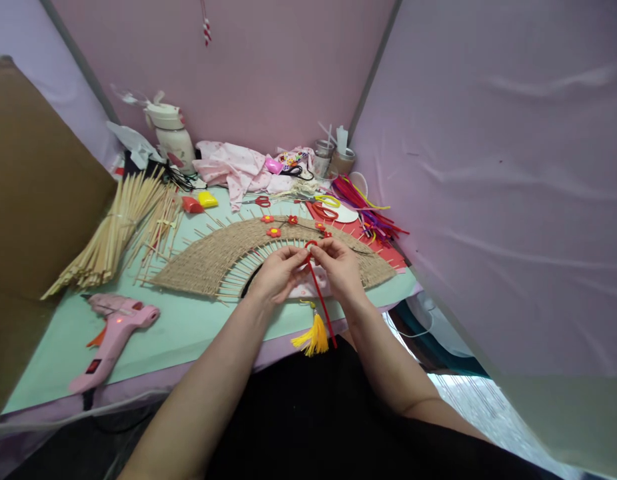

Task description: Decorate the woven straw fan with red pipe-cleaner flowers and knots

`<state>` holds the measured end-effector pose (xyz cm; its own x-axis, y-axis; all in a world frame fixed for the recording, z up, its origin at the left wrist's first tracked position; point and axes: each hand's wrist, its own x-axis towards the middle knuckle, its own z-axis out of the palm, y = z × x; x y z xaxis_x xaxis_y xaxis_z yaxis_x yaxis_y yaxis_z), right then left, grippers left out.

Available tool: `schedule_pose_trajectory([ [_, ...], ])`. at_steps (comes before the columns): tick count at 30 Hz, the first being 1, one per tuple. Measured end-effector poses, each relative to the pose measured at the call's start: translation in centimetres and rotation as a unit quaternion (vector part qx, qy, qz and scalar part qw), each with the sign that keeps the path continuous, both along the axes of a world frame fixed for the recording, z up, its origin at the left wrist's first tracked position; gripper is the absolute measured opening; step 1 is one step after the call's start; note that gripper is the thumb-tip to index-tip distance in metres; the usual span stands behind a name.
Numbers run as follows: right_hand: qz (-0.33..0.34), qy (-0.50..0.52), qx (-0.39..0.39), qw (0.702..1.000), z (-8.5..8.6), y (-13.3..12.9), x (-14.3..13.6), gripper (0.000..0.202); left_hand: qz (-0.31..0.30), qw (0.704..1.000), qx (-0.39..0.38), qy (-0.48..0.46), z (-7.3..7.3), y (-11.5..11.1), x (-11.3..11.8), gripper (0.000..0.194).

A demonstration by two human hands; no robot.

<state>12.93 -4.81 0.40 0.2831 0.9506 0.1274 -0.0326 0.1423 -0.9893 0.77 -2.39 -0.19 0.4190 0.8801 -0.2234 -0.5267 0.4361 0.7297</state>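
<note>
Table [183, 328]: pale green top, purple along the near edge. The fan [196, 263] lies across its middle, beyond and beneath the hands: a wide arc of coarse tan weave over thin sticks, with stick ends projecting unevenly past both curved edges. A bundle of pale sticks [108, 233] lies to its left. A pink glue gun [119, 327] lies near the table's front left, a small orange light showing on its body.

Left hand [281, 272] and right hand [340, 267] meet in front of the fan's inner curve. On each, thumb and forefinger pinch the red pipe cleaner [320, 297]; the state of the remaining fingers cannot be told fully. The pipe cleaner is thin and evenly red, bent into a small loop at the fingertips, its nearly straight tail slanting down towards the dark clothing. Just left of the tail's lower end is a yellow tassel [316, 337], strands fanned out. Smallest, red flowers [273, 232] sit along the fan's upper middle, the clearer ones with yellow centres.
</note>
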Motion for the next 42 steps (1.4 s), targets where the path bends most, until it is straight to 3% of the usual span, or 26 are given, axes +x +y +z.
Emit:
schedule_pose_trajectory([
  [3, -0.023, -0.003, 0.001, 1.0, 0.0, 0.1, -0.1, 0.02, -0.025, 0.999, -0.025, -0.009, -0.2, 0.1, 0.0, 0.026],
  [13, -0.048, 0.046, -0.014, 0.998, -0.2, 0.1, -0.5, 0.022, -0.027, 0.998, -0.048, -0.001, 0.1, -0.1, 0.2, 0.017],
  [23, 0.036, 0.121, -0.072, 0.989, -0.1, -0.4, 0.2, 0.029, -0.029, 0.998, 0.045, 0.045, -0.1, -0.2, 0.2, 0.034],
  [27, 0.052, 0.058, -0.069, 0.995, -0.2, -0.9, 0.5, 0.032, -0.02, 0.993, 0.082, 0.079, -0.2, -0.1, 0.3, 0.035],
  [32, 0.071, -0.085, -0.065, 0.992, -0.3, -1.7, 0.4, 0.026, 0.027, 0.996, 0.066, 0.052, -0.3, 0.2, 0.3, 0.035],
  [37, 0.029, -0.223, -0.009, 0.974, -0.1, -2.1, 0.7, 0.021, 0.009, 0.997, 0.053, 0.055, -0.2, 0.3, 0.2, 0.031],
  [42, 0.035, -0.273, -0.008, 0.961, 0.4, -2.3, 1.2, 0.02, 0.007, 0.997, 0.042, 0.06, -0.1, 0.3, 0.3, 0.028],
])
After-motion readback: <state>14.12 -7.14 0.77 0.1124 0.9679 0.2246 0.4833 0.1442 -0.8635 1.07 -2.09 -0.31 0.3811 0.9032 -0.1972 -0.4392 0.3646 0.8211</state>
